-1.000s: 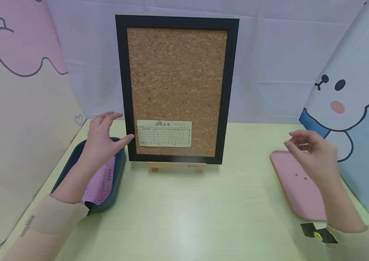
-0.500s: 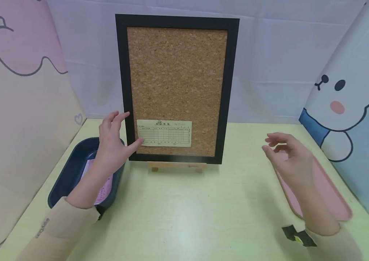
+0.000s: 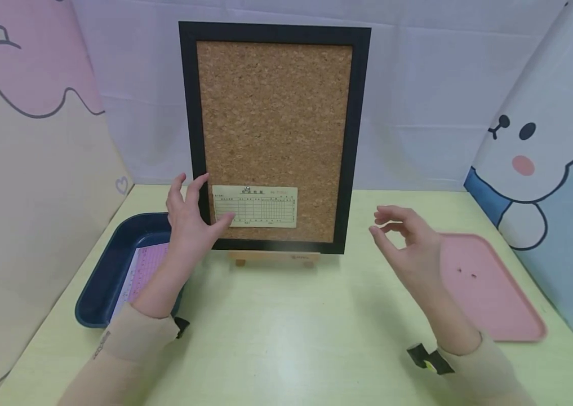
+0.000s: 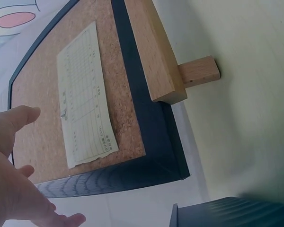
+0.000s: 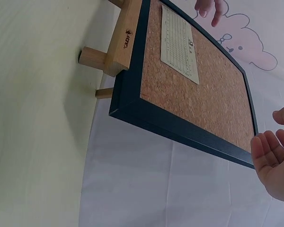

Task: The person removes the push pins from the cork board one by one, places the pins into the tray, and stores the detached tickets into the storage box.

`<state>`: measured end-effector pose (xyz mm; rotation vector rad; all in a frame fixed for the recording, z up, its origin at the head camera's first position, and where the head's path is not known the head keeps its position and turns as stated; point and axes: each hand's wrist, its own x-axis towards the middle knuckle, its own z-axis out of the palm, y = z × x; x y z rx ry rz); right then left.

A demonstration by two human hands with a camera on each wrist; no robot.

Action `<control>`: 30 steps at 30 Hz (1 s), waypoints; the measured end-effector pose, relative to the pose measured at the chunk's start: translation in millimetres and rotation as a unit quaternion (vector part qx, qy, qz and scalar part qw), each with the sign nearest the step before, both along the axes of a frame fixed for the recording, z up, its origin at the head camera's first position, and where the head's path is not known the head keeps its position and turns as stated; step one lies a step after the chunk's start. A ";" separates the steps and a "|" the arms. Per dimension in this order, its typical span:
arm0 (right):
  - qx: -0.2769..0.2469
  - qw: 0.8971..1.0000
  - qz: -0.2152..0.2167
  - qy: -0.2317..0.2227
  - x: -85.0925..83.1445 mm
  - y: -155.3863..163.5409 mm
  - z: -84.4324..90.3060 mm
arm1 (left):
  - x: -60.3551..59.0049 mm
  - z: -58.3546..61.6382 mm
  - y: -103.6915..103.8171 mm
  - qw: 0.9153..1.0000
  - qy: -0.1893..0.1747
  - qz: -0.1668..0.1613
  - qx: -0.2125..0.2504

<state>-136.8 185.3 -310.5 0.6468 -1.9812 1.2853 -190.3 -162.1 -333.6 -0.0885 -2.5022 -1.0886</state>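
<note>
A cork board (image 3: 276, 113) in a black frame stands upright on a small wooden easel (image 3: 273, 256). A pale printed form (image 3: 266, 208) lies flat on its lower left part, with a small pin (image 3: 248, 189) at the form's top edge. My left hand (image 3: 190, 225) hovers before the board's lower left corner, thumb and fingers spread, the thumb overlapping the form in the head view. In the left wrist view its fingers appear apart from the paper. To the right of the board my right hand (image 3: 413, 254) hangs in the air, fingers loosely bent, holding nothing visible.
A dark blue tray (image 3: 96, 282) with pink printed slips (image 3: 146, 270) stands at the left, partly behind my left forearm. At the right lies a pink tray (image 3: 499, 304) bearing small dark items (image 3: 474, 276). A cloth backdrop (image 3: 418, 113) rises behind the board.
Both hands have moved inward: the left to the right, across the board's lower left edge, and the right leftward, away from over the pink tray. Board and form have stayed put.
</note>
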 end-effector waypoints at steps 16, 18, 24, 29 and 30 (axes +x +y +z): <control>0.056 0.998 -0.009 0.025 -33.2 -36.8 -30.1 | -11.1 -14.5 8.9 0.998 0.014 0.019 0.050; 0.058 0.998 -0.006 0.027 -36.4 -42.3 -30.7 | -11.8 -16.0 10.3 0.998 0.010 0.021 0.051; 0.068 0.997 -0.006 0.025 -44.4 -60.0 -36.4 | -14.1 -18.8 13.8 0.998 0.005 0.034 0.044; 0.065 0.998 0.016 0.019 -51.7 -77.2 -44.6 | -17.9 -20.2 16.2 0.998 -0.003 0.040 0.047; 0.063 0.998 0.021 0.016 -53.8 -80.7 -45.9 | -19.1 -20.7 16.5 0.998 -0.004 0.042 0.047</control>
